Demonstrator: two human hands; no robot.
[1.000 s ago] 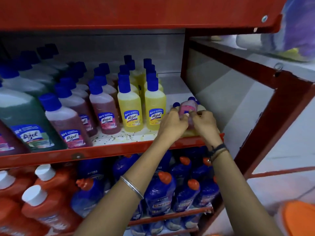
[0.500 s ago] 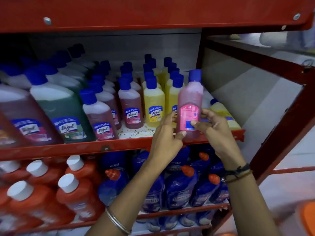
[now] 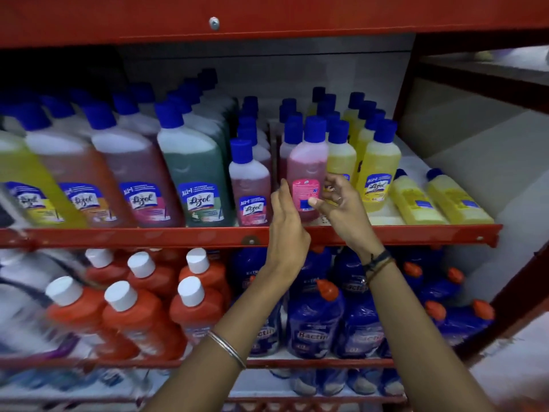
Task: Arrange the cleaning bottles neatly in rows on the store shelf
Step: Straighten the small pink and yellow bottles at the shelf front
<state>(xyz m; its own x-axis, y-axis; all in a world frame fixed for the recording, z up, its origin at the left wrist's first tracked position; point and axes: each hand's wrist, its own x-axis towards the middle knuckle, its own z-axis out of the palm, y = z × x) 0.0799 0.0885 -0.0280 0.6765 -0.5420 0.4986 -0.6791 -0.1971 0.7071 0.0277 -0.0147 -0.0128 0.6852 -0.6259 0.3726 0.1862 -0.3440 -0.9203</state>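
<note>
Head view: my right hand [image 3: 338,203] pinches the pink bottle [image 3: 306,173] upright at the shelf [image 3: 416,233] front, between pink and yellow rows; left hand [image 3: 286,215] hovers with fingers spread. Best to turn its label forward — then slide it flush.

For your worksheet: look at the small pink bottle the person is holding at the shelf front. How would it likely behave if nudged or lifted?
The pink bottle is tall and narrow, so a sideways nudge could probably tip it. It looks nearly full, so likely fairly heavy for its size. Its smooth plastic may be slightly slippery; the right hand pinches it at the label.
</note>
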